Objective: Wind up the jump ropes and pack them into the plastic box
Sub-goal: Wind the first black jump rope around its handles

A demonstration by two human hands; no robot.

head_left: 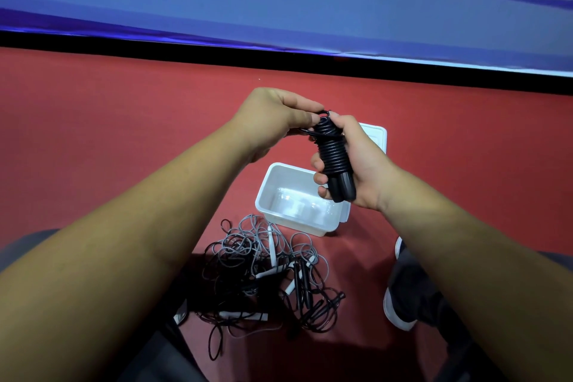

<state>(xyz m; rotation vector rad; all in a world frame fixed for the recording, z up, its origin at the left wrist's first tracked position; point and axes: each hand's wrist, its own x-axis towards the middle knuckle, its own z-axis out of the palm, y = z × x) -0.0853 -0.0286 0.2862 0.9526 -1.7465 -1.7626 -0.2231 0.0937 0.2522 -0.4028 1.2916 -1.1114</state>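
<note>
R hand (364,172) grips wound blk rope (333,153), L hand (273,121) pinches its top; red floor (124,139), blue banner (279,15) behind.

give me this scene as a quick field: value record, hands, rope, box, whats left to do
right hand: grips the black jump rope, coiled round its two handles
left hand: pinches the rope's end at the top of the coil
plastic box: open on the red floor, no rope visible inside
lid: apparently the white piece behind the right hand
loose ropes: grey and black tangle on the floor, nearer the person than the box
left to do: pack this rope, wind the tangle
</note>
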